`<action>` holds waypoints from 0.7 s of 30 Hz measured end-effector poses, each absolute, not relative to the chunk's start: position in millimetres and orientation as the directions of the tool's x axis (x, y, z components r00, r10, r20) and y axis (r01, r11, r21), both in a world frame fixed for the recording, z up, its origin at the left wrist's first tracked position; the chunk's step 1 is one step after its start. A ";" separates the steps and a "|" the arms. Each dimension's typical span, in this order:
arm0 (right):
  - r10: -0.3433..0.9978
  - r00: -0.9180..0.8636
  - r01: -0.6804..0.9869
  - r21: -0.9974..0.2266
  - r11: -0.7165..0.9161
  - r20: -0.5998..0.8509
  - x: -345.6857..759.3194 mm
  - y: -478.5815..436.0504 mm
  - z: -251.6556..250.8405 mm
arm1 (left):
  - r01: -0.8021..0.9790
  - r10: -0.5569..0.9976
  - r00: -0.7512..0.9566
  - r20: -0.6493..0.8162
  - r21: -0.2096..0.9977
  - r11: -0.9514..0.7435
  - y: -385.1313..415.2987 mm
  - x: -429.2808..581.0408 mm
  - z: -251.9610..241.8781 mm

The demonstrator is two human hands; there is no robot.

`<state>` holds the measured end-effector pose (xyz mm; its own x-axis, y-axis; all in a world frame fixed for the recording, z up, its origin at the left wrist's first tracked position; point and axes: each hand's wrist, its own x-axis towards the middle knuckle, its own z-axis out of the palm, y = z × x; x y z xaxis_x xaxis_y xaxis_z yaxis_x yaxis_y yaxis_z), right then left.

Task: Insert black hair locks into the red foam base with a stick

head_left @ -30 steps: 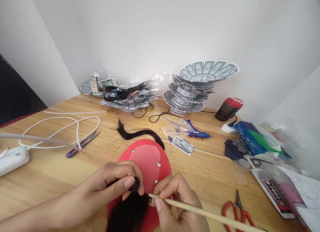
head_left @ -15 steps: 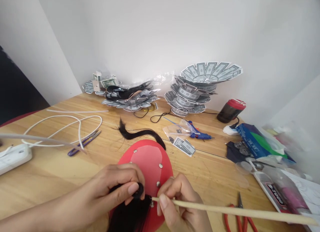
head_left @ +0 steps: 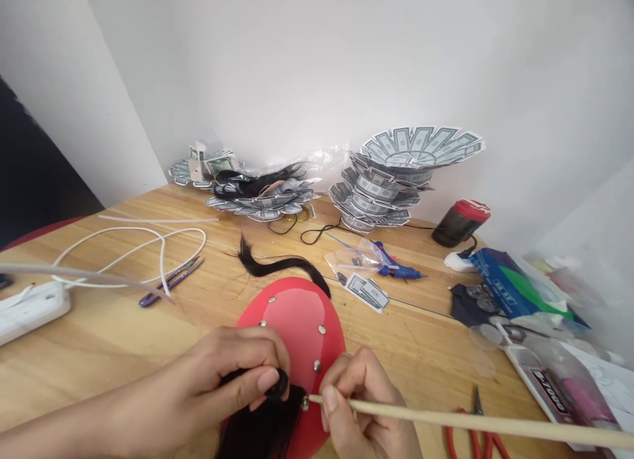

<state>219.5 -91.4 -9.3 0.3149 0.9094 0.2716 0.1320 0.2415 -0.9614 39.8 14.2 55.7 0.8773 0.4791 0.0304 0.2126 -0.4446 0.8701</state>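
Note:
A red oval card (head_left: pixel 296 314) with small metal studs lies on the wooden table (head_left: pixel 99 340) near the front edge. My left hand (head_left: pixel 232 373) is closed, pinching a bundle of black hair (head_left: pixel 262 429) down on the card's near end. My right hand (head_left: pixel 359 406) is closed round a long thin wooden stick (head_left: pixel 470 423). The stick's tip touches a stud right beside the hair. A loose black strand of hair (head_left: pixel 277 266) curls on the table just behind the card.
Two piles of paper-money ornaments (head_left: pixel 391 181) stand at the back wall. A blue glue gun (head_left: pixel 396 267), a clear bag, glue tube (head_left: pixel 549 389), red scissors (head_left: pixel 475 439), purple snips (head_left: pixel 171 281), a white power strip (head_left: pixel 30 307) with cable, and a dark jar (head_left: pixel 458 221) lie around.
The stick has swung from pointing down-right to lying almost level. Both hands stay on the hair and card, shifted slightly toward me in the view.

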 end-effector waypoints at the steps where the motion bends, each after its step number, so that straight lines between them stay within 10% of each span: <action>1: 0.916 0.313 0.108 -0.968 0.227 0.250 220.4 -91.9 -10.1 | 0.211 0.480 0.877 0.033 0.870 -0.446 14.2 39.7 55.4; 21: 0.914 0.371 -0.180 -0.953 0.244 0.164 218.9 -88.1 -0.6 | 0.338 0.755 0.649 0.089 0.856 -0.391 5.4 -6.0 31.4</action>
